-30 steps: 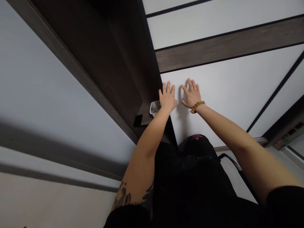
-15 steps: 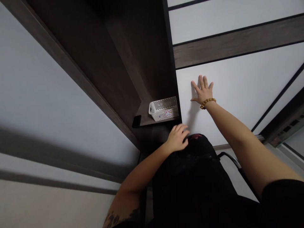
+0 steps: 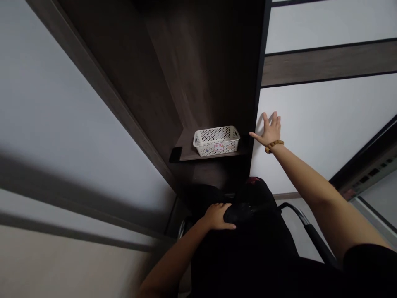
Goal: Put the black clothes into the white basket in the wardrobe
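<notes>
My right hand (image 3: 270, 131), wearing a wooden bead bracelet (image 3: 274, 145), lies flat with spread fingers on a white cabinet panel (image 3: 310, 132). Low in the view, my left hand (image 3: 218, 216) rests on a black fabric item (image 3: 251, 213) with a small red mark at its top. Its fingers lie together and do not visibly grip. A white perforated plastic basket (image 3: 216, 141) with a small sticker on its front stands on a dark wood shelf (image 3: 189, 154), between my two hands and touching neither.
A black phone (image 3: 175, 154) lies at the shelf's left end. Dark wood cabinet walls (image 3: 198, 70) rise behind the basket. A large pale panel (image 3: 62, 124) fills the left. A curved metal chair frame (image 3: 302, 219) runs below my right forearm.
My left hand has dropped from beside the basket onto the black fabric. The view has swung, showing the whole basket. My right hand remains on the white panel.
</notes>
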The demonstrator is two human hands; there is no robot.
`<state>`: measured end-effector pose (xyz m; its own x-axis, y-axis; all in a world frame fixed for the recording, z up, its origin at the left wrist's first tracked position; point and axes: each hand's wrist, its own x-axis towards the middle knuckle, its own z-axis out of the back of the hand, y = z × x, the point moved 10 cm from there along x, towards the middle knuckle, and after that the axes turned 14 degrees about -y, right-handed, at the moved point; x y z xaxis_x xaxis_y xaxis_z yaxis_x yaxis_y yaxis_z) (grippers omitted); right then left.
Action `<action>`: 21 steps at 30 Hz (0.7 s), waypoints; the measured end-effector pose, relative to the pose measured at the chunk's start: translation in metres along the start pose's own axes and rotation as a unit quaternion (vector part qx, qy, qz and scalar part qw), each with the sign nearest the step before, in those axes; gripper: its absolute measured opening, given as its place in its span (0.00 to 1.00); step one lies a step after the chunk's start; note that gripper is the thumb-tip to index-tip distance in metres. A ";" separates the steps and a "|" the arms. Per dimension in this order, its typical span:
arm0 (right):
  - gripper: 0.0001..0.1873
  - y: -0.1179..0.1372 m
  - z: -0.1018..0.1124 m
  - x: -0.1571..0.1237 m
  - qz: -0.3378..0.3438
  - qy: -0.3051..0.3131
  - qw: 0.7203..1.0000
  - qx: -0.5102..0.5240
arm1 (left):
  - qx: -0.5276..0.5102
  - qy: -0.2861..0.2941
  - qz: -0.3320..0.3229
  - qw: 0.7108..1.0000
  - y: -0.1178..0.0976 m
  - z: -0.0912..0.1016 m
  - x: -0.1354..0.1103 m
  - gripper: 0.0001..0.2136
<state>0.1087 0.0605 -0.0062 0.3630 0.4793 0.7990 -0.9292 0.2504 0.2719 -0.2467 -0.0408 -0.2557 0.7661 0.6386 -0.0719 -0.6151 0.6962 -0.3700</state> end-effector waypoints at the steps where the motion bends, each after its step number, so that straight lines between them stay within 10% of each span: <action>1: 0.64 0.001 -0.002 -0.001 -0.014 0.002 1.000 -0.003 | -0.001 0.003 0.001 1.000 0.000 -0.001 0.001 0.50; 21: 0.54 -0.066 -0.003 -0.008 -0.114 0.029 0.992 -0.056 | -0.005 -0.042 0.000 0.999 0.006 -0.004 0.001 0.42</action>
<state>0.1676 0.0424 -0.0319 0.5687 0.4473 0.6903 -0.8106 0.4472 0.3781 -0.2488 -0.0373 -0.2617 0.7472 0.6646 0.0050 -0.6136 0.6926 -0.3792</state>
